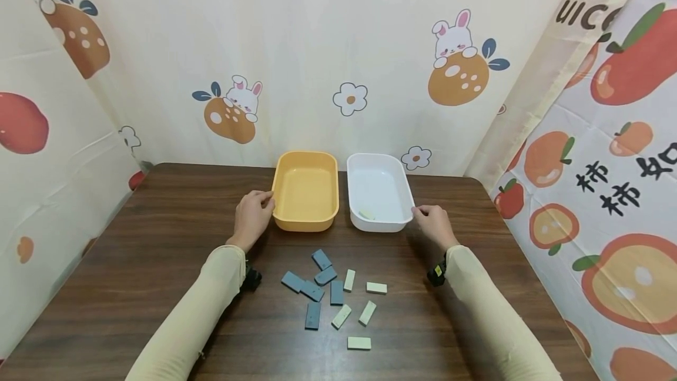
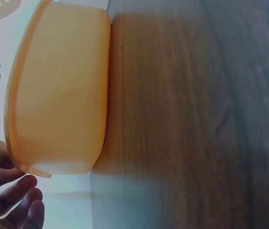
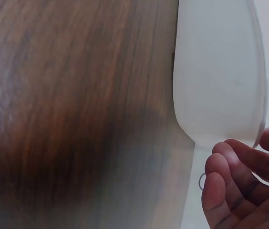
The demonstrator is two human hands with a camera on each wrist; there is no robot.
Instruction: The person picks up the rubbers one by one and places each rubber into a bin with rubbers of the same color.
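Observation:
Near the back of the table, my left hand (image 1: pixel 252 216) pinches the left rim of a yellow plastic bin (image 1: pixel 305 225). Thumb and forefinger meet at that rim in the left wrist view, while the other fingers curl loosely below. My right hand (image 1: pixel 435 223) pinches the right rim of a white plastic bin (image 1: pixel 378 226) standing beside the yellow one. One pale green block (image 1: pixel 366 214) lies inside the white bin; the yellow bin's floor is bare. In front of the bins lie several blue-grey blocks (image 1: pixel 312 316) and several pale green blocks (image 1: pixel 359 343).
Both bins stand on a dark wooden table (image 1: pixel 158 251), close to its back edge. A printed curtain (image 1: pixel 317 28) hangs behind and along both sides. Dark wrist devices (image 1: pixel 436 274) sit on both forearms, and the scattered blocks lie between the arms.

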